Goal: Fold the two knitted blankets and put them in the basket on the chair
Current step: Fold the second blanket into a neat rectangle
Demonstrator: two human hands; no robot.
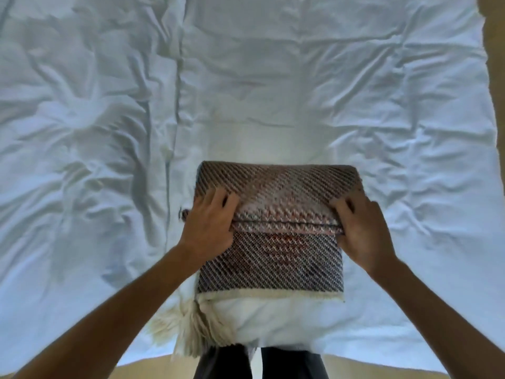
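A knitted blanket (273, 258) in a brown, black and reddish zigzag weave, with a cream border and fringe, lies folded small on the white bed near its front edge. Its top layer ends in a folded edge across the middle. My left hand (209, 224) grips the left end of that edge, fingers curled into the fabric. My right hand (360, 228) grips the right end the same way. A cream fringe (188, 329) hangs off at the lower left. No second blanket, basket or chair shows in the head view.
A crumpled white duvet (246, 77) covers the whole bed, with a seam running down left of centre. A tan floor strip (492, 36) shows past the right edge and at the bottom. My dark trouser legs (273, 362) stand against the bed's front.
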